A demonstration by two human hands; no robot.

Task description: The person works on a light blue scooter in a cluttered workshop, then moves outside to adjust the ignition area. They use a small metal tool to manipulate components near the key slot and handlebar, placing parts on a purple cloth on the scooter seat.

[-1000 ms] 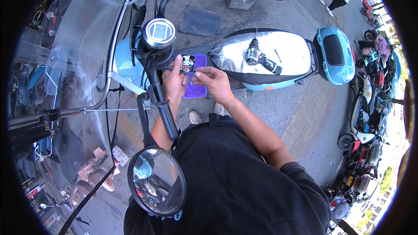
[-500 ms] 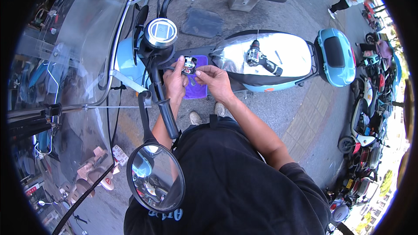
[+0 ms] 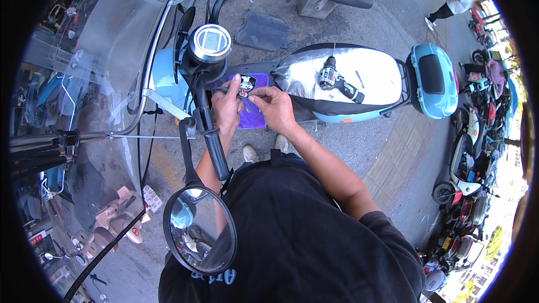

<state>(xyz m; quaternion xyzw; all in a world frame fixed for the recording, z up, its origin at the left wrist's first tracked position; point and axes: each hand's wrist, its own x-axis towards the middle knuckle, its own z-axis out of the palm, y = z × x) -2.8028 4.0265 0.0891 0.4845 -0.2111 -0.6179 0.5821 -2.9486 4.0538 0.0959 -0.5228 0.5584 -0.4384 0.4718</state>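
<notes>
While the left hand (image 3: 227,108) held an open black wiring housing (image 3: 246,83) just right of and below the round instrument display (image 3: 210,42), the right hand (image 3: 275,109) pinched at its edge, anything between the fingertips too small to tell. A careless tug could probably have pulled a wire loose. Well right of the display, a cordless drill (image 3: 339,81) lay on the silver seat cover (image 3: 297,59); below it, the handlebar grip (image 3: 215,157) crossed over the left forearm (image 3: 227,133), limiting its room.

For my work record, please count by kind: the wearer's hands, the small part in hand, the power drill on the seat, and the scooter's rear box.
Hands: 2 (left hand, right hand)
Small part: 1
Power drill: 1
Blue rear box: 1
Total: 5
</notes>
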